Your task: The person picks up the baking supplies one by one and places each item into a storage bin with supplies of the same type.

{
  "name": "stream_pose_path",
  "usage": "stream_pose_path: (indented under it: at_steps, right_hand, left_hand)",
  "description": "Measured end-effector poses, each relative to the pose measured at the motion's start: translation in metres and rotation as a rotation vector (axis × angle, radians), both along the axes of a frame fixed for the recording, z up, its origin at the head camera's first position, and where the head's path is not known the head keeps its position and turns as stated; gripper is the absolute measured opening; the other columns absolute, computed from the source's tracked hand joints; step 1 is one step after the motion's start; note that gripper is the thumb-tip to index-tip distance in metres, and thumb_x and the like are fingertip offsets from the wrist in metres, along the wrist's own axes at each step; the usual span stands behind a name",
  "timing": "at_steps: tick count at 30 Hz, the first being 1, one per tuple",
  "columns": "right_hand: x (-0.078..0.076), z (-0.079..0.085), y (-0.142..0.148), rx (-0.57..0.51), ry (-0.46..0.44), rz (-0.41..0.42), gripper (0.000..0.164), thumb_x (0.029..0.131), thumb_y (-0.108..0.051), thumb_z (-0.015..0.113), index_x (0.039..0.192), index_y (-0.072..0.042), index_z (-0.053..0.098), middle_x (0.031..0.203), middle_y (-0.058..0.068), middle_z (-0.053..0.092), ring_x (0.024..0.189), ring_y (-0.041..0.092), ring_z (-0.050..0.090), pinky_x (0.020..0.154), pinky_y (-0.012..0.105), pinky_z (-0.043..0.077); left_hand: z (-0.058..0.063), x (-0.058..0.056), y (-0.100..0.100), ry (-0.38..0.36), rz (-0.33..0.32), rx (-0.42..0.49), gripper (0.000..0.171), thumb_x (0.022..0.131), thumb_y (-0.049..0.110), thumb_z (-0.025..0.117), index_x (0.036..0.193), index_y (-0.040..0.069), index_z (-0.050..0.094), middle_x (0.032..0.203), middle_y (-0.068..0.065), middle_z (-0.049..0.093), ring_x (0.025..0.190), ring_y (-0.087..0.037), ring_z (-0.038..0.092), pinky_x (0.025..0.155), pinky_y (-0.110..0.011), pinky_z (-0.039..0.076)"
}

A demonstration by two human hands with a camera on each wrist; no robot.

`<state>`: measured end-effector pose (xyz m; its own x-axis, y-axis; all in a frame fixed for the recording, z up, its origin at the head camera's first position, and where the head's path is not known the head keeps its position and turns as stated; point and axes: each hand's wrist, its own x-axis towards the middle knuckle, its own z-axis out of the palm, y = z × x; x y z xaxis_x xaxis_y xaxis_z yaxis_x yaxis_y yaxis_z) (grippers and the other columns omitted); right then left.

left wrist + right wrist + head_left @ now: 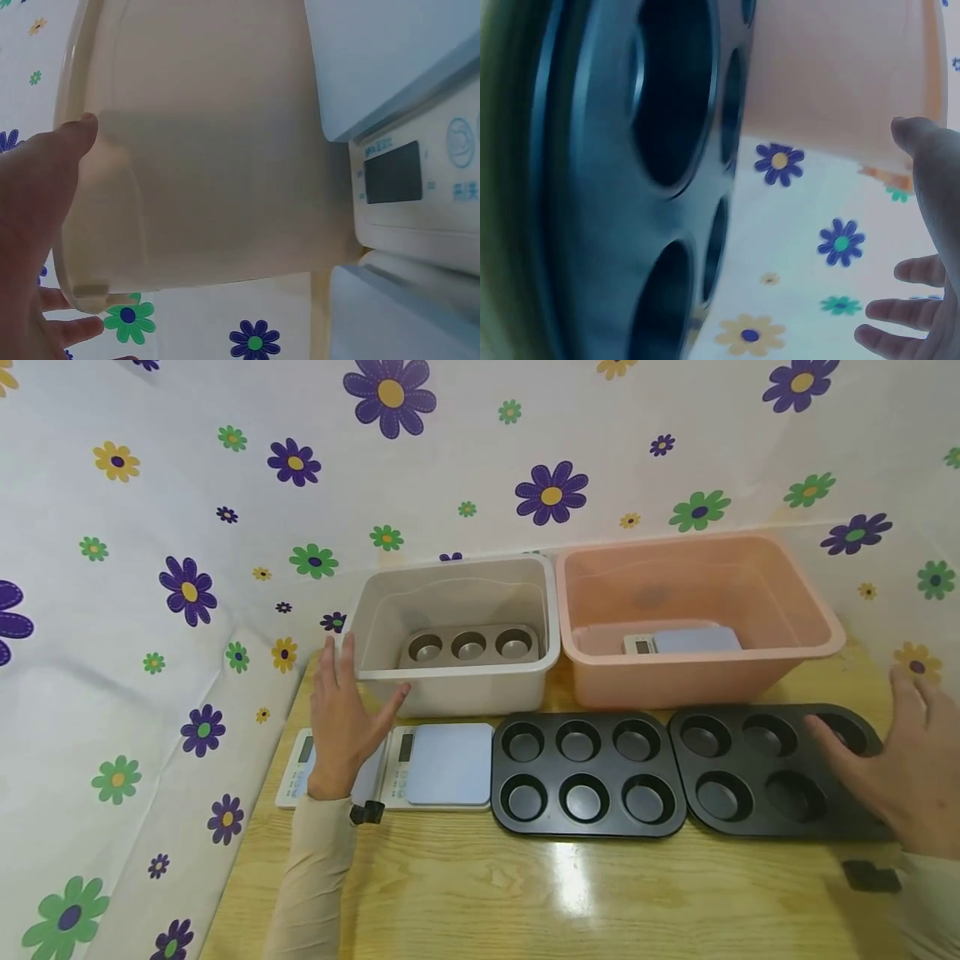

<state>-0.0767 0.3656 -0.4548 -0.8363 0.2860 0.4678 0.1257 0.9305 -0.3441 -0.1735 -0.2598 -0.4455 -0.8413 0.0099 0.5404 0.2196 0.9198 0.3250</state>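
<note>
My left hand, fingers spread and holding nothing, hovers by the front left corner of the cream bin, over the left kitchen scale. In the left wrist view its thumb overlaps the rim of that bin. Over the right end of the right dark muffin pan, my right hand is held with thumb and fingers apart and nothing between them. The right wrist view has this pan close by, with the pink bin beyond the thumb.
A second scale and another dark muffin pan lie in the same row. Inside the cream bin is a lighter muffin pan; the pink bin contains a scale. Flowered cloth hangs behind the wooden table.
</note>
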Motion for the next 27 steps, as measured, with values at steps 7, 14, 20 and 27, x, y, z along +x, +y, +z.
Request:
stream_pose_path:
  at_steps: [7, 14, 20, 27]
  right_hand:
    - [0.010, -0.020, 0.013, -0.138, 0.058, 0.031, 0.137, 0.083, -0.105, 0.034, 0.166, 0.004, 0.037, 0.161, 0.043, 0.042, 0.150, 0.064, 0.038, 0.129, 0.074, 0.029]
    - [0.017, -0.027, 0.022, -0.202, -0.132, -0.016, 0.112, 0.098, -0.076, 0.055, 0.169, 0.005, 0.026, 0.155, 0.052, 0.037, 0.142, 0.071, 0.036, 0.118, 0.080, 0.030]
    - [0.021, -0.029, 0.024, -0.156, -0.340, -0.060, 0.117, 0.100, -0.078, 0.047, 0.171, 0.007, 0.010, 0.161, 0.053, 0.024, 0.148, 0.070, 0.028, 0.121, 0.081, 0.027]
    - [0.022, -0.036, 0.029, -0.104, -0.429, -0.075, 0.120, 0.100, -0.082, 0.040, 0.169, 0.011, 0.007, 0.156, 0.055, 0.025, 0.142, 0.072, 0.030, 0.117, 0.081, 0.031]
  left_hand:
    - [-0.014, -0.002, -0.001, 0.046, 0.000, 0.124, 0.102, 0.093, 0.046, 0.085, 0.170, 0.007, 0.031, 0.173, -0.030, 0.034, 0.156, -0.051, 0.041, 0.119, -0.074, 0.046]
    - [-0.031, -0.003, 0.004, 0.068, 0.012, 0.274, 0.096, 0.094, 0.042, 0.086, 0.167, 0.007, 0.036, 0.170, -0.026, 0.039, 0.149, -0.046, 0.048, 0.116, -0.070, 0.051]
    - [-0.042, -0.002, 0.007, 0.069, -0.003, 0.376, 0.096, 0.095, 0.037, 0.086, 0.169, 0.008, 0.033, 0.159, -0.025, 0.050, 0.134, -0.042, 0.058, 0.105, -0.066, 0.057]
    - [-0.047, -0.002, 0.010, 0.062, -0.018, 0.434, 0.094, 0.096, 0.035, 0.084, 0.169, 0.009, 0.031, 0.160, -0.024, 0.050, 0.134, -0.042, 0.060, 0.102, -0.064, 0.056]
